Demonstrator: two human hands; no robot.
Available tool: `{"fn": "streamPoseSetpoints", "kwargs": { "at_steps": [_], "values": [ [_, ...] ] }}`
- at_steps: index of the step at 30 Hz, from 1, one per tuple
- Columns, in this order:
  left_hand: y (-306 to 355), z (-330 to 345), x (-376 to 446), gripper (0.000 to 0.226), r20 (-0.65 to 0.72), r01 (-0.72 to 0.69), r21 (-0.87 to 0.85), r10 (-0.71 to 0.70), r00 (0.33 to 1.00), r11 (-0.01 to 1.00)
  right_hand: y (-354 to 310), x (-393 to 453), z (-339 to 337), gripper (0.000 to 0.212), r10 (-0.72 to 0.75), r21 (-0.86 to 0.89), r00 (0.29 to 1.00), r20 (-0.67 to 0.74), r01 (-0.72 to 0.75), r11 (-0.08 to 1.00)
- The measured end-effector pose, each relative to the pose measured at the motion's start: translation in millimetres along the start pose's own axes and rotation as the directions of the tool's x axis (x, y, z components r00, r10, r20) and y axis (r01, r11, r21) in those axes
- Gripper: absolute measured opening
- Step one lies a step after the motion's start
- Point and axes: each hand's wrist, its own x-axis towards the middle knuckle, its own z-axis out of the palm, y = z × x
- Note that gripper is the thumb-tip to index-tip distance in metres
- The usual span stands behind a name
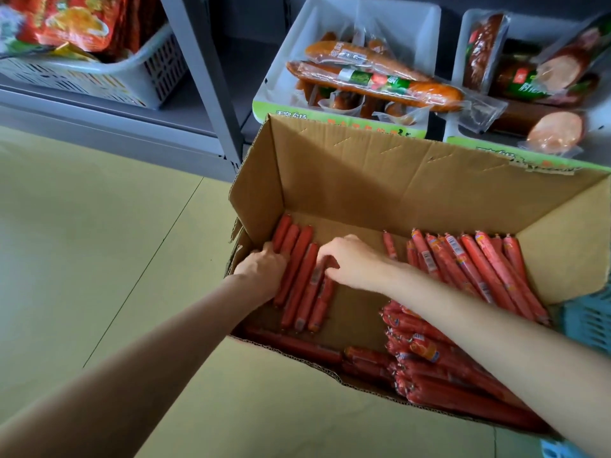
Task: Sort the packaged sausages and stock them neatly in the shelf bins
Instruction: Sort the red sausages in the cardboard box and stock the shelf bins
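1. An open cardboard box point(363, 180) is being kept on the floor point(99, 259) in front of a grey shelf unit point(211, 94).
2. A row of red sausage sticks point(302, 279) is being held together at the box's left side, lying roughly parallel and pointing away from the camera.
3. The row's left edge is being pressed by the left hand point(261, 269); its fingers are tucked down between the sticks and the box wall, so how far they are curled cannot be told.
4. The right edge of the same row is being gripped by the right hand point(350, 262); its fingers point(325, 259) are bent, close together, over the sticks at that edge.
5. A second batch of labelled sausages point(479, 269) is being kept at the box's right side, fanned out, well apart from the held row.
6. A third pile of sausages point(439, 365) is being partly hidden by the right forearm at the near right corner; a few darker sticks point(297, 345) are lying along the near wall.
7. Two white shelf bins are being shown behind the box: the left bin point(281, 77) with long vacuum-packed sausages point(373, 82), the right bin point(463, 44) with thick dark sausage chubs point(555, 127).
8. A white slotted basket point(139, 77) with red snack packets point(76, 21) is being shown on the shelf at upper left.
9. A blue crate point(588, 322) is being cut off at the right edge.
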Motion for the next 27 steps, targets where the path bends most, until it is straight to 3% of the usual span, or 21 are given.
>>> {"fn": "streamPoseSetpoints", "kwargs": {
  "at_steps": [2, 4, 7, 12, 15, 17, 19, 23, 25, 27],
  "values": [
    [-4.2, 5.1, -1.2, 0.054, 0.032, -0.03, -0.006, 0.03, 0.999, 1.0, -10.5, -8.5, 15.2, 0.022, -0.005, -0.055, 0.974, 0.226, 0.018, 0.998],
    [-4.1, 7.1, -7.5, 0.049, 0.046, -0.036, -0.001, 0.036, 0.998, 0.999, -19.2, -15.5, 35.0, 0.026, 0.073, -0.171, 0.897, 0.436, 0.002, 0.985],
    [-0.6, 5.0, -17.9, 0.05, 0.021, -0.095, -0.025, 0.096, 0.995, 0.995, -26.0, -19.3, 51.3, 0.029, 0.133, -0.245, 0.85, 0.509, -0.005, 0.969],
    [-6.7, -1.6, -13.7, 0.055, 0.123, -0.11, -0.135, 0.127, 0.984, 0.985, -26.7, -24.8, 53.4, 0.01, 0.112, -0.144, 0.775, 0.622, -0.027, 0.989],
    [-4.6, -10.3, -10.9, 0.043, 0.12, -0.067, -0.198, 0.092, 0.989, 0.978, -7.9, -18.4, 21.3, 0.02, 0.083, 0.241, 0.88, 0.468, -0.217, 0.946],
    [-2.9, -15.6, -9.2, 0.041, 0.087, -0.057, -0.208, 0.076, 0.993, 0.976, 6.9, -15.6, -8.2, 0.009, 0.164, 0.575, 0.95, 0.265, -0.293, 0.764],
    [-3.5, -16.3, -6.6, 0.04, 0.06, -0.038, -0.207, 0.052, 0.997, 0.978, 23.7, -13.1, -24.2, 0.01, 0.273, 0.763, 0.944, 0.185, -0.313, 0.566],
    [-0.2, -16.7, -6.6, 0.043, 0.0, -0.065, -0.26, 0.067, 0.998, 0.963, 39.0, -9.1, -24.3, 0.012, 0.325, 0.817, 0.922, 0.209, -0.347, 0.46],
    [1.7, -14.7, -2.5, 0.048, -0.026, -0.077, -0.309, 0.072, 0.997, 0.948, 39.6, -4.0, -19.0, 0.011, 0.354, 0.88, 0.926, 0.134, -0.276, 0.387],
    [2.2, -11.0, 7.3, 0.051, -0.039, -0.079, -0.344, 0.07, 0.997, 0.935, 39.4, 1.7, -12.5, 0.007, 0.382, 0.891, 0.923, 0.043, -0.209, 0.404]
  ]
}}
